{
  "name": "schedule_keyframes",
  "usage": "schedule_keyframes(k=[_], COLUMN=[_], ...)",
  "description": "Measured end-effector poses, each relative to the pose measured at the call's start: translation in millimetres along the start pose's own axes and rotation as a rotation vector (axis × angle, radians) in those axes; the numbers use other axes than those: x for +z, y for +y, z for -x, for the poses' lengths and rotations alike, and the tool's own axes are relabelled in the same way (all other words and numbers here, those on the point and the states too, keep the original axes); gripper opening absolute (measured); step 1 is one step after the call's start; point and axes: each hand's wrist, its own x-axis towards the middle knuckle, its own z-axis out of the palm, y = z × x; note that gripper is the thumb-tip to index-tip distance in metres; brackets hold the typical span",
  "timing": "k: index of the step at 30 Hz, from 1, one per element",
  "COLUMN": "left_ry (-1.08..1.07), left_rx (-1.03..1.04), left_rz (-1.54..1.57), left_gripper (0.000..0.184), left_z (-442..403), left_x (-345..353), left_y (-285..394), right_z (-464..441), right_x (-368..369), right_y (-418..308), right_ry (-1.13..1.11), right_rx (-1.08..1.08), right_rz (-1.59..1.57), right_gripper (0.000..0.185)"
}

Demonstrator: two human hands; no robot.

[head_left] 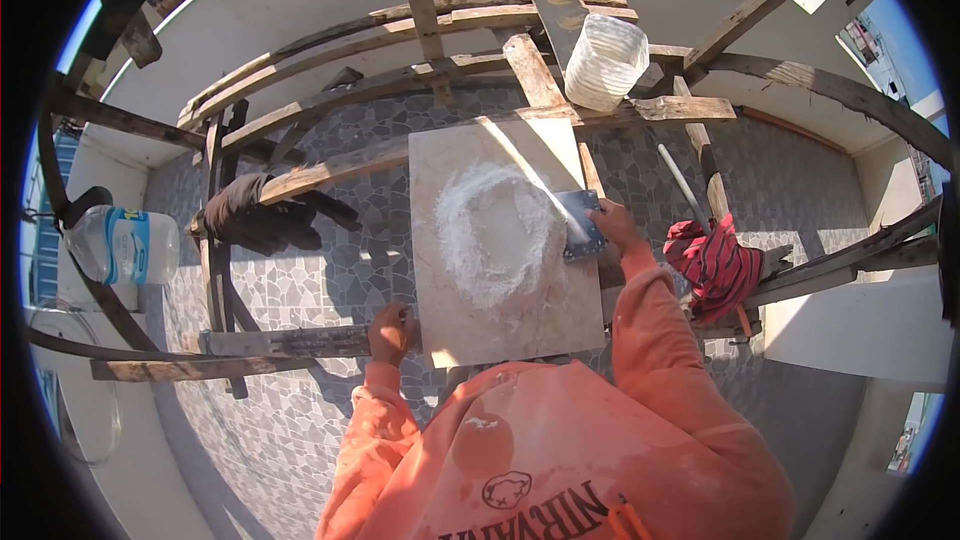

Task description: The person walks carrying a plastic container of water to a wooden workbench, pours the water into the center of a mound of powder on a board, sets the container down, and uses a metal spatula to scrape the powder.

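A pale board lies across wooden beams in front of me. On it a ring of white powder surrounds a smooth, wet-looking white pool. My right hand holds a dark, flat scraper by its edge, at the right side of the board and beside the powder. My left hand rests near the board's lower left edge, at the end of a wooden beam. Its fingers are curled, and what they hold, if anything, is hidden.
A whitish plastic container stands on the beams behind the board. Dark cloth or gloves hang on the left beam near a plastic bottle. Red striped cloth hangs at right, by a pale pole.
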Motion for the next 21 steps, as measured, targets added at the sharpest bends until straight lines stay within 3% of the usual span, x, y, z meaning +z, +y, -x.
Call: schedule_keyframes(k=[5, 8, 14, 17, 21], left_ry=[-0.013, 0.009, 0.031, 0.07, 0.02], left_rx=[-0.023, 0.0, 0.105, 0.155, 0.181], left_rz=[0.007, 0.019, 0.042, 0.034, 0.037], left_gripper=[0.013, 0.014, 0.017, 0.016, 0.018], left_z=[1, 3, 3, 4, 3], left_x=[2, 8, 8, 10, 1], left_y=[-4, -13, -16, -18, -11], right_z=[11, 27, 63, 106, 123], right_x=[7, 7, 22, 24, 53], right_y=[28, 26, 10, -55, -41], right_ry=[-0.09, -0.078, 0.078, 0.192, 0.34], right_rx=[0.125, 0.124, 0.133, 0.158, 0.103], right_rz=[-0.606, -0.673, -0.41, -0.298, -0.162], right_gripper=[0.021, 0.021, 0.023, 0.026, 0.029])
